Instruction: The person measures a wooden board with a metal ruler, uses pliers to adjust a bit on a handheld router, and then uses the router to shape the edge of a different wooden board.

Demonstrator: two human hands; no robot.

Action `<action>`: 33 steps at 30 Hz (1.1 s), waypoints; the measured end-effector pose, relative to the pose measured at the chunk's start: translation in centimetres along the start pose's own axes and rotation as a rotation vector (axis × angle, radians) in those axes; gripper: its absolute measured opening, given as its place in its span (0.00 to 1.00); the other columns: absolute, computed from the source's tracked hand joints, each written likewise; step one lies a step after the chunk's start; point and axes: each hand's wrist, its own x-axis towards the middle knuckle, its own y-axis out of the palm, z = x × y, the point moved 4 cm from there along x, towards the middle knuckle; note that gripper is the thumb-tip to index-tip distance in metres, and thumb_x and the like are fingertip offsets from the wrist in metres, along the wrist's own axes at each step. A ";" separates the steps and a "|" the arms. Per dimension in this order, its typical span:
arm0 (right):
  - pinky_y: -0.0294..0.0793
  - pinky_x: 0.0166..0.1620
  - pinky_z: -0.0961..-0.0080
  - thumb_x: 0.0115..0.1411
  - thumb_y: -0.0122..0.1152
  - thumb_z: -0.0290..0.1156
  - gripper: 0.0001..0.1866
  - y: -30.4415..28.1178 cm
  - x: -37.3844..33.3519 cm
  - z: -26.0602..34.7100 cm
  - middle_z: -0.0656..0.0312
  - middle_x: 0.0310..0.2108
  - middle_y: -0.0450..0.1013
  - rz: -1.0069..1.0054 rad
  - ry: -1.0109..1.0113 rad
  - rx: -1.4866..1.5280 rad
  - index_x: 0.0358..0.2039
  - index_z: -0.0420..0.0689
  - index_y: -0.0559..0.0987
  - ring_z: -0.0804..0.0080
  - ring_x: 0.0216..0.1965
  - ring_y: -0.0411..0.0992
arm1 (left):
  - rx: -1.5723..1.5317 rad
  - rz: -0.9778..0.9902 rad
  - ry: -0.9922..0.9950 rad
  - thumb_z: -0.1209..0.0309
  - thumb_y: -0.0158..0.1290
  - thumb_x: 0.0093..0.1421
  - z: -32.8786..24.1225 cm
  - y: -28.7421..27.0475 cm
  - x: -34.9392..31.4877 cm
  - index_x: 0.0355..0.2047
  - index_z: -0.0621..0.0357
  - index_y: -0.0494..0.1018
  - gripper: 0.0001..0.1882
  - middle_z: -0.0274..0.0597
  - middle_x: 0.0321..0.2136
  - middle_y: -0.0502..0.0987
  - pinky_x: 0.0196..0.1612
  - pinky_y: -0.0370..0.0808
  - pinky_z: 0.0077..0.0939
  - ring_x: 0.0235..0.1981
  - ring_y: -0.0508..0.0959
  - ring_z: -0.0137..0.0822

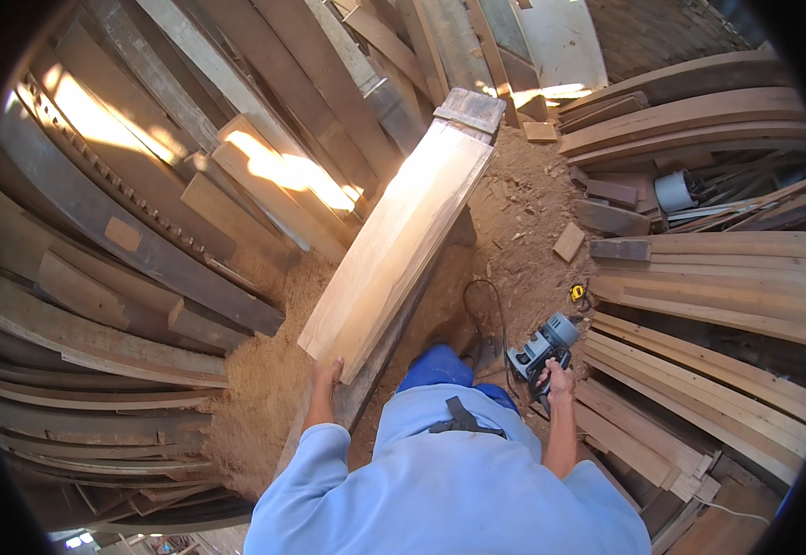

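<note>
A long pale board (pixel 403 236) lies slantwise in front of me, on a darker timber beam (pixel 393 338). My left hand (pixel 328 372) grips the board's near end; some of the fingers are hidden. To the right of my body, my right hand (pixel 556 377) is wrapped around the black handle of a corded power tool (pixel 537 350) with a grey-blue body. The kind of tool is not plain from above. Its dark cord (pixel 497 294) loops away beside my legs. A worn wooden block (pixel 470 111) sits at the board's far end.
Stacked planks (pixel 135 250) crowd the left side, and more stacked boards (pixel 708 277) stand on the right. A yellow tape measure (pixel 578 292) and a small wood offcut (pixel 569 241) lie near the right stacks. Sawdust (pixel 255 407) covers the ground. A white bucket (pixel 674 191) rests among scraps.
</note>
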 end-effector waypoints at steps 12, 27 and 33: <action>0.72 0.22 0.77 0.61 0.58 0.27 0.16 5.0 -15.1 6.2 0.68 0.22 0.67 -0.022 -0.521 0.184 0.49 0.42 0.72 0.80 0.19 0.67 | -0.344 0.321 -0.081 0.61 0.69 0.55 -1.0 -0.2 0.0 0.55 0.54 0.72 0.29 0.50 0.38 0.83 0.30 0.81 0.48 0.30 0.84 0.50; 0.72 0.30 0.77 0.59 0.59 0.23 0.22 11.7 -42.2 6.0 0.65 0.25 0.69 0.040 -1.076 0.265 0.55 0.38 0.71 0.81 0.22 0.66 | 0.447 -0.108 0.512 0.44 0.60 0.56 -7.4 -11.6 4.5 0.62 0.78 0.61 0.49 0.71 0.58 0.70 0.61 0.69 0.44 0.60 0.72 0.61; 0.73 0.25 0.78 0.56 0.58 0.21 0.19 12.2 -39.4 -3.0 0.64 0.23 0.70 -0.054 -0.800 0.266 0.50 0.37 0.74 0.79 0.20 0.68 | 0.260 0.309 0.541 0.45 0.61 0.55 -9.5 -7.6 6.7 0.56 0.73 0.71 0.42 0.68 0.52 0.76 0.57 0.72 0.45 0.55 0.77 0.57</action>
